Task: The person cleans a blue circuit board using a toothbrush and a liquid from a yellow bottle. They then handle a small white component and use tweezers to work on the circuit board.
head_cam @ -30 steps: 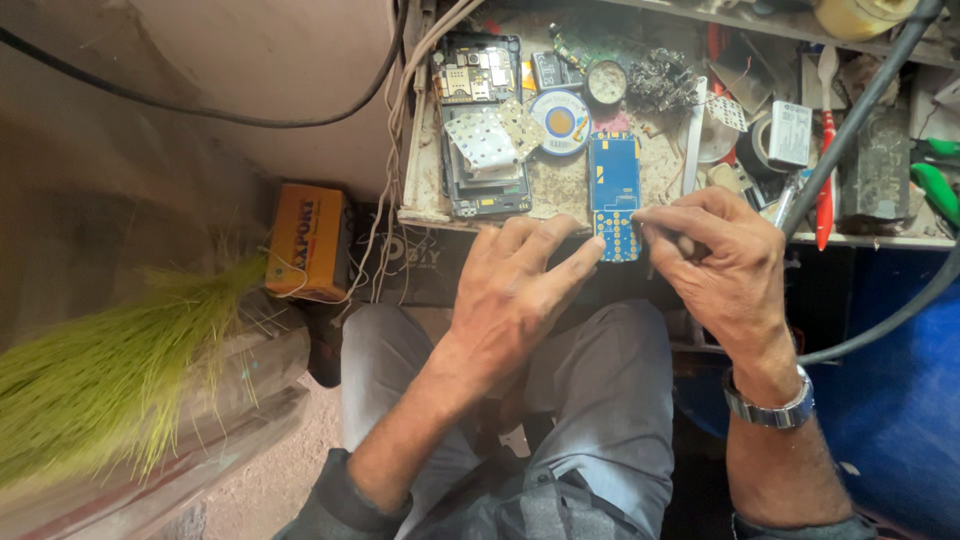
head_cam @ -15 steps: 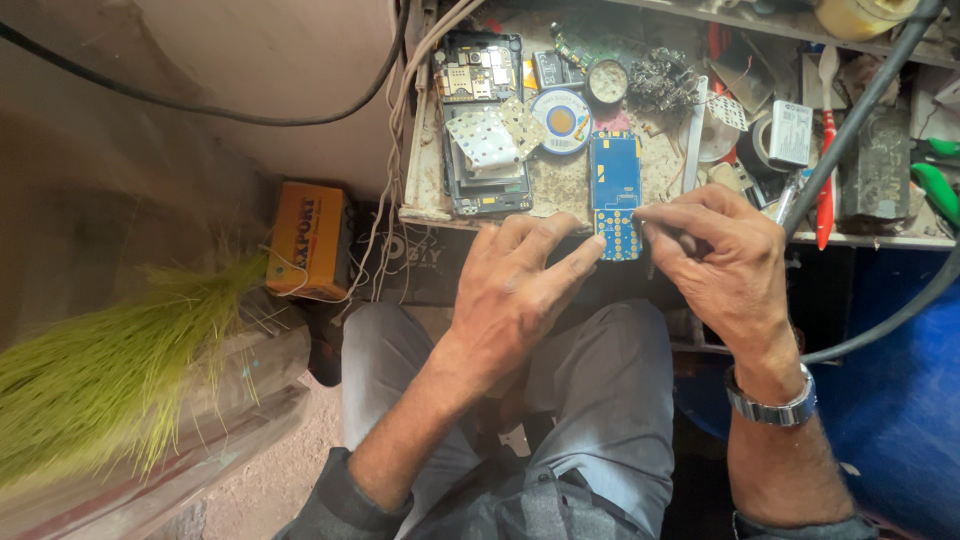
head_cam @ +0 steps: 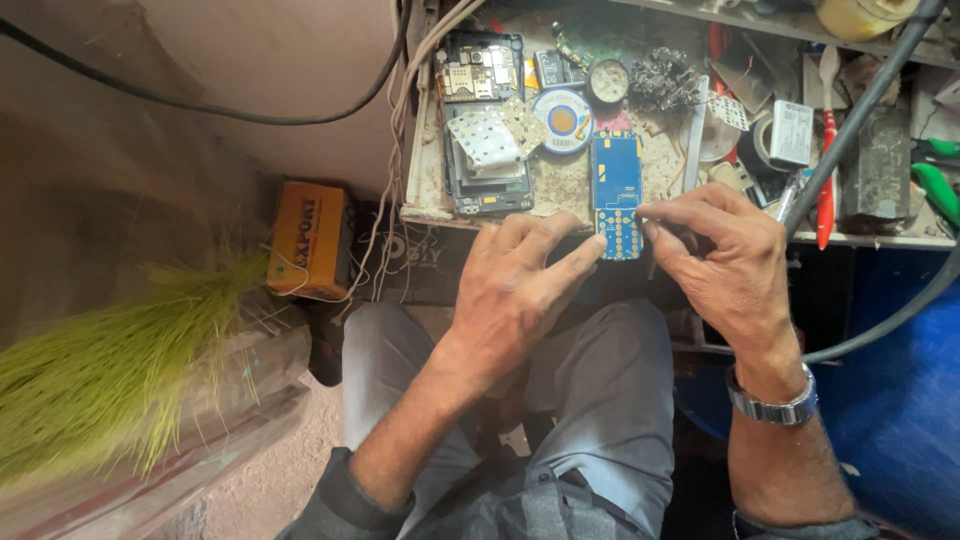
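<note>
A narrow blue circuit board [head_cam: 616, 190] with a gold keypad grid at its near end lies at the front edge of a cluttered workbench [head_cam: 430, 195]. My left hand [head_cam: 520, 285] rests below it, the index fingertip pressing the board's near left corner. My right hand [head_cam: 720, 255] is pinched shut on a small thin tool whose tip touches the board's right edge near the keypad. A metal watch [head_cam: 775, 405] sits on my right wrist.
On the bench lie an opened phone body [head_cam: 485, 120], a round solder reel [head_cam: 565, 118], a small round tin [head_cam: 607, 80], a red-handled tool [head_cam: 825, 170] and green-handled pliers [head_cam: 940, 185]. An orange box [head_cam: 310, 240] and a green broom [head_cam: 110, 370] sit at left. A black cable [head_cam: 860, 110] crosses right.
Both hands stay on the blue board; my right hand's fingertips shift very slightly along its right edge. Nothing else has moved.
</note>
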